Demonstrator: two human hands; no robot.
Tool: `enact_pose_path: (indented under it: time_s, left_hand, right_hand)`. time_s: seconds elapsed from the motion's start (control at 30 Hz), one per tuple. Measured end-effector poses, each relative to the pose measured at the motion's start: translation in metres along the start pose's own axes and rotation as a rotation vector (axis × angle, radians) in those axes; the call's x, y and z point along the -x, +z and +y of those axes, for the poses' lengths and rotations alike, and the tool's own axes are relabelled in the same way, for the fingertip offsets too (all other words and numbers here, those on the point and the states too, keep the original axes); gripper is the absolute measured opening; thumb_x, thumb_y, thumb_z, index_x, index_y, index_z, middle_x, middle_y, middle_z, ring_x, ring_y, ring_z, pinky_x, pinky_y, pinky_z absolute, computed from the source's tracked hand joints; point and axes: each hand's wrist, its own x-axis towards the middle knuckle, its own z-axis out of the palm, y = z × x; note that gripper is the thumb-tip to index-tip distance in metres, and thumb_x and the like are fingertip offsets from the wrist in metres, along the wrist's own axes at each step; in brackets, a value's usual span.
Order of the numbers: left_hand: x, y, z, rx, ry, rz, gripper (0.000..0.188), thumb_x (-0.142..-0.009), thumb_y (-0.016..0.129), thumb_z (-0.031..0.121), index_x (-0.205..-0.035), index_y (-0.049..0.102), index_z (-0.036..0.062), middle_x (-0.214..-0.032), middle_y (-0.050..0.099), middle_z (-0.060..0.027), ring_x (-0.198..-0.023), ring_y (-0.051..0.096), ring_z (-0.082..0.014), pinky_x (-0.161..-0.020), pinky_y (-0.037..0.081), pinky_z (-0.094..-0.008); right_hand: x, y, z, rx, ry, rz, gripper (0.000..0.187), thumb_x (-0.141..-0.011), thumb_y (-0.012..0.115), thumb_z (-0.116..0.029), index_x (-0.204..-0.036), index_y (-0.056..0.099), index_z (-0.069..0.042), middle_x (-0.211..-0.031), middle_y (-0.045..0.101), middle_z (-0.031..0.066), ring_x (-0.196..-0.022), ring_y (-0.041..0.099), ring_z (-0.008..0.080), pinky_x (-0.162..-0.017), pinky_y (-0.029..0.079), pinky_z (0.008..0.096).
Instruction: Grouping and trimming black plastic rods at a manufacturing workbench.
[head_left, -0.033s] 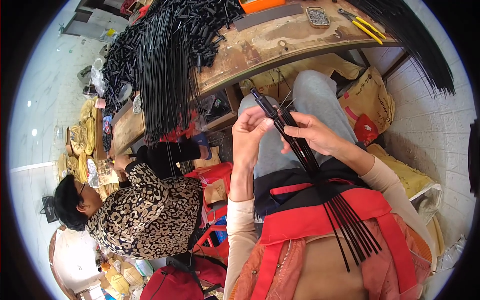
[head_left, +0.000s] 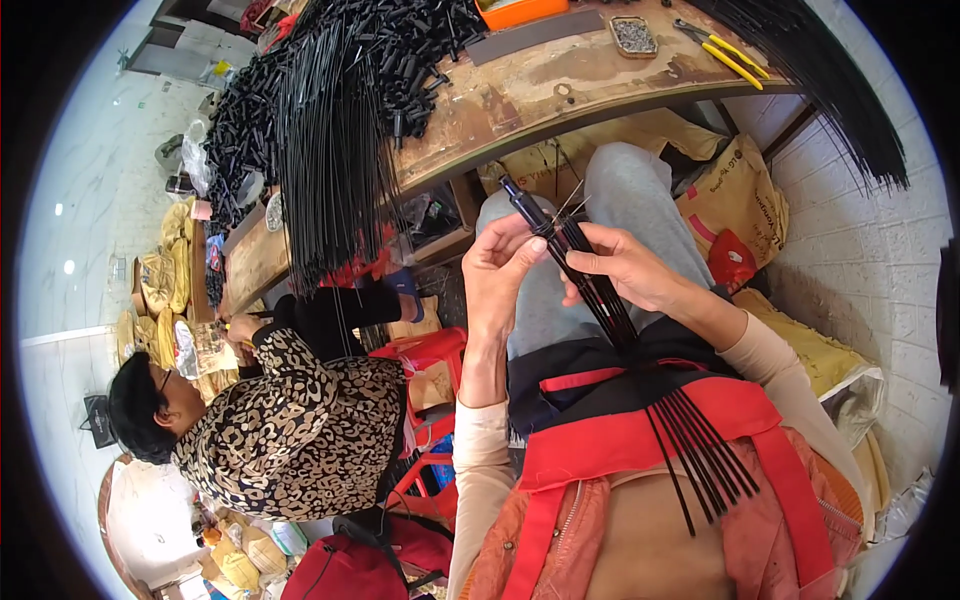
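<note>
Over my lap lies what looks like a black umbrella frame, a short tube with a collar and a bundle of thin ribs. My left hand pinches it at the collar, thumb on the near side. My right hand is closed around the ribs just below, its thumb lying across them. Some thin wire-like ends stick out beyond the collar between the hands. The ribs' lower ends fan out over my red and black apron. What my right fingertips hold behind the ribs is hidden.
On the wooden bench are a heap of small black plastic parts, long black rods, a small metal tray and yellow-handled pliers. A co-worker sits at left. Sacks stand beyond my knees.
</note>
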Motion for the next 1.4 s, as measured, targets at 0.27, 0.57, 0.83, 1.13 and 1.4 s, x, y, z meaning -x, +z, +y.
enact_pose_path:
  time_s: [0.27, 0.57, 0.83, 1.13, 1.4]
  left_hand:
    - [0.001, 0.004, 0.014, -0.061, 0.165, -0.018, 0.031, -0.084, 0.064, -0.008, -0.114, 0.060, -0.0007, -0.111, 0.061, -0.0057, -0.101, 0.059, -0.0135, -0.090, 0.048, -0.0304]
    - [0.002, 0.004, 0.020, 0.090, 0.064, 0.052, 0.029, -0.094, 0.055, 0.003, -0.122, 0.053, 0.0005, -0.107, 0.059, -0.0033, -0.097, 0.057, -0.0121, -0.087, 0.048, -0.0262]
    - [-0.008, 0.021, 0.031, 0.033, -0.055, 0.153, 0.026, -0.094, 0.056, 0.001, -0.119, 0.054, 0.0026, -0.103, 0.060, -0.0040, -0.090, 0.060, -0.0132, -0.076, 0.052, -0.0277]
    - [-0.023, 0.014, 0.037, 0.159, -0.079, 0.088, 0.033, -0.094, 0.055, 0.002, -0.126, 0.050, 0.0031, -0.105, 0.059, -0.0037, -0.090, 0.058, -0.0131, -0.074, 0.049, -0.0261]
    - [-0.031, 0.008, 0.036, 0.034, -0.029, -0.008, 0.039, -0.089, 0.053, -0.005, -0.128, 0.048, -0.0009, -0.114, 0.059, -0.0077, -0.099, 0.059, -0.0171, -0.085, 0.048, -0.0300]
  right_hand:
    - [-0.012, 0.022, -0.001, 0.108, -0.309, -0.004, 0.021, -0.096, 0.056, -0.016, -0.111, 0.053, -0.001, -0.087, 0.060, 0.0066, -0.074, 0.063, 0.0157, -0.068, 0.052, 0.0291]
    - [-0.023, 0.017, -0.002, 0.164, -0.424, 0.060, 0.011, -0.096, 0.055, -0.012, -0.101, 0.053, -0.002, -0.090, 0.057, 0.0004, -0.082, 0.055, 0.0065, -0.072, 0.044, 0.0222]
    - [-0.032, 0.015, -0.008, 0.050, -0.383, 0.014, 0.012, -0.096, 0.056, -0.013, -0.101, 0.053, -0.003, -0.090, 0.057, -0.0009, -0.083, 0.054, 0.0050, -0.074, 0.045, 0.0222]
    - [-0.050, 0.000, -0.009, 0.070, -0.367, -0.025, 0.011, -0.097, 0.055, -0.011, -0.104, 0.055, -0.002, -0.091, 0.059, -0.0013, -0.085, 0.055, 0.0036, -0.075, 0.045, 0.0209]
    - [-0.055, -0.005, -0.010, 0.061, -0.368, -0.014, 0.011, -0.096, 0.055, -0.011, -0.104, 0.055, -0.003, -0.090, 0.057, -0.0034, -0.082, 0.051, 0.0022, -0.072, 0.042, 0.0191]
